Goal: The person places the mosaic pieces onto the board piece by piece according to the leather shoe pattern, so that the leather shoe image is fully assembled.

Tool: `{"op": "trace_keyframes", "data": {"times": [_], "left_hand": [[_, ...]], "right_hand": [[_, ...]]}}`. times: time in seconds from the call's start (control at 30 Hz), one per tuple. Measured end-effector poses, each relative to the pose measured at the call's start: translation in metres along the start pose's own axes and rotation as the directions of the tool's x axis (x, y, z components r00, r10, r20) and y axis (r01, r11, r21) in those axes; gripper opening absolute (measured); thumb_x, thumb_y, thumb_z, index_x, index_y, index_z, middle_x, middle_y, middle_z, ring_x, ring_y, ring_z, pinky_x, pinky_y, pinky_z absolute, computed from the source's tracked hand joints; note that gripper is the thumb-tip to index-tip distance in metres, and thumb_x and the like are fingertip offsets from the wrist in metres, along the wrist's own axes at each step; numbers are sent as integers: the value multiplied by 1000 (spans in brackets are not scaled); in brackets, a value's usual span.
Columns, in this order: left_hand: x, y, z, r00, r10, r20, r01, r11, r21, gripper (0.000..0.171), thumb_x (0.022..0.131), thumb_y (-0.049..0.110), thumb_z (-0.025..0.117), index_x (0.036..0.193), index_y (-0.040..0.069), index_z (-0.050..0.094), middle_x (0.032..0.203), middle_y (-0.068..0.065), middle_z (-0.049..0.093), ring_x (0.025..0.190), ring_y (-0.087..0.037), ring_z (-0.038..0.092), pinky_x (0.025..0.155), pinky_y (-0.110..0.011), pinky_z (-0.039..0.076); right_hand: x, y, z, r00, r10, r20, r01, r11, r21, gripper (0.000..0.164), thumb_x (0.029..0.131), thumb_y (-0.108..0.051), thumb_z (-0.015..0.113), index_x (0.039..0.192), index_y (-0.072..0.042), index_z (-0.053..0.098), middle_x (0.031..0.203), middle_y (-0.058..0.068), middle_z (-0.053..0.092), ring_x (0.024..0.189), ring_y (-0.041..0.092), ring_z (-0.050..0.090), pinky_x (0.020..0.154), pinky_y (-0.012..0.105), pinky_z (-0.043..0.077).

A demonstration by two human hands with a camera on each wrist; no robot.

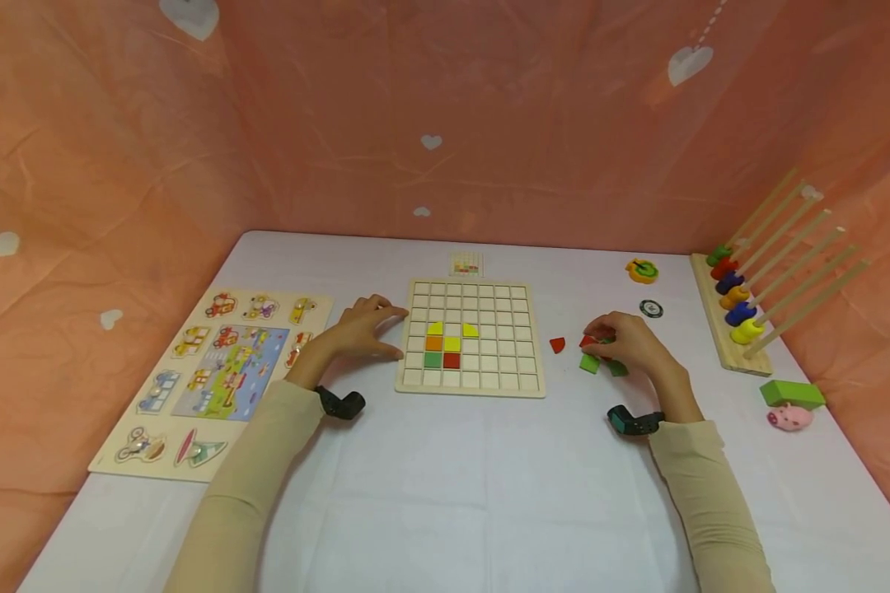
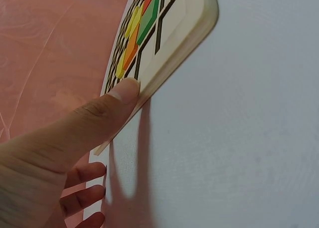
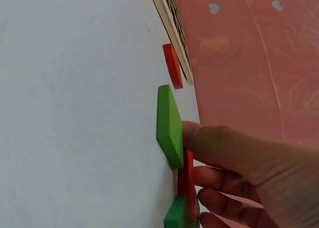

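My left hand point(image 1: 362, 331) is at the left edge of a wooden grid board point(image 1: 508, 362), its fingers spread and its thumb point(image 2: 124, 91) at the rim. On the board lie yellow, orange, green and red tiles, among them a green square point(image 1: 433, 360) and an orange square point(image 1: 433, 343). To the right of the board, my right hand point(image 1: 630, 342) pinches a red tile point(image 3: 187, 180) among several loose pieces, its fingers partly hiding them. A green tile point(image 3: 169, 125) lies by the thumb, and a red rounded piece point(image 1: 557, 345) is nearer the board.
A pattern card point(image 1: 466, 264) lies behind the board. At left is a vehicle peg puzzle point(image 1: 252, 301). Toward the right stand a pegged stacker point(image 1: 734, 350), a green block point(image 1: 792, 394), a toy pig point(image 1: 789, 417), a round chip point(image 1: 650, 308) and a yellow-green toy point(image 1: 641, 271).
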State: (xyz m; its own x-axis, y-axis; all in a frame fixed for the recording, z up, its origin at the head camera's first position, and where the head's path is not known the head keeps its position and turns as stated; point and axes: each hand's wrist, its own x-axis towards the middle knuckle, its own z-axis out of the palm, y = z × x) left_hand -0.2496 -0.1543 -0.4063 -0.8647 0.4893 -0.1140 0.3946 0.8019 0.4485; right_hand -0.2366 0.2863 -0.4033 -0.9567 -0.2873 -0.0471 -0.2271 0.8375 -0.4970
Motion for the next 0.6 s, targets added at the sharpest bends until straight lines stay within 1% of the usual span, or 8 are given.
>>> {"op": "trace_keyframes", "data": {"times": [0.07, 0.2, 0.33, 0.47, 0.6], "left_hand": [[0, 0, 0, 1000, 1, 1, -1, 1000, -1, 72, 75, 36, 77, 137, 14, 47, 132, -16, 39, 117, -33, 35, 96, -50, 28], [0, -1, 1, 1000, -1, -1, 1, 1000, 1, 73, 75, 36, 77, 137, 14, 47, 131, -15, 40, 117, -33, 35, 96, -50, 28], [1, -1, 1, 1000, -3, -3, 3, 1000, 5, 73, 75, 37, 77, 137, 15, 47, 132, -15, 40, 117, -33, 35, 96, -49, 28], [1, -2, 1, 1000, -4, -4, 4, 1000, 5, 73, 75, 36, 77, 137, 15, 47, 132, -15, 40, 118, -33, 35, 96, -50, 28], [1, -1, 1, 1000, -8, -1, 8, 1000, 8, 73, 74, 36, 78, 137, 15, 47, 132, -15, 40, 118, -33, 34, 96, -50, 28]], "right_hand": [[1, 1, 1, 1000, 1, -2, -1, 1000, -2, 30, 80, -17, 73, 103, 3, 66, 93, 14, 64, 86, 26, 54, 79, 42, 43], [2, -1, 2, 1000, 5, -14, -5, 1000, -2, 29, 81, -16, 72, 103, 1, 67, 91, 13, 64, 84, 25, 53, 77, 39, 43], [3, -6, 4, 999, -4, -49, 5, 1000, 22, 29, 80, -17, 73, 104, -1, 67, 90, 11, 62, 82, 24, 52, 72, 35, 44], [7, -15, 9, 993, -73, -91, 78, 996, 49, 29, 79, -18, 74, 102, -2, 69, 89, 9, 62, 80, 22, 55, 70, 34, 46], [12, -28, 15, 976, -197, -92, 205, 975, 89, 26, 77, -14, 75, 100, -2, 69, 90, 8, 63, 81, 21, 57, 73, 36, 48]]}}
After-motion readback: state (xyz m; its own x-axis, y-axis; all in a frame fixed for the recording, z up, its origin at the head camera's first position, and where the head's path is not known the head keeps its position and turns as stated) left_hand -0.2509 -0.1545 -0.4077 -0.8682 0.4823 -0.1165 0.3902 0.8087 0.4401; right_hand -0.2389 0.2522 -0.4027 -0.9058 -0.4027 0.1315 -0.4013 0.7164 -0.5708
